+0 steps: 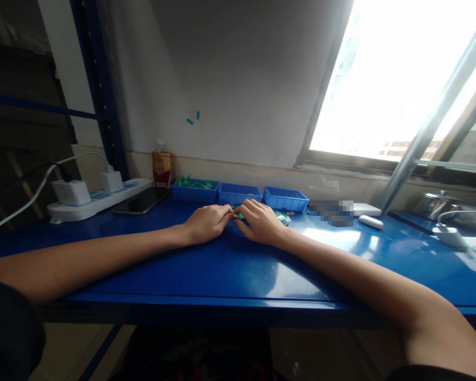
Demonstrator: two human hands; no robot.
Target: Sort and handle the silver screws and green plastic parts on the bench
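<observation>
Close together over the middle of the blue table (222,270), both hands meet fingertip to fingertip. My left hand (208,225) is closed in a pinch on a small thing, mostly hidden by the fingers; a bit of green and a darker edge show between the hands. Curled over the same spot, my right hand (261,223) has its thumb and fingers around that small thing. Beyond the right wrist lies a small heap of green and whitish pieces (283,218), partly hidden by the hand.
Behind the hands stand a blue bin with green pieces (195,191), a middle blue bin (240,193) and a right blue bin (286,199). To the left are a drink bottle (163,168), a phone (140,202) and a power strip (99,201). A white case (370,222) lies right.
</observation>
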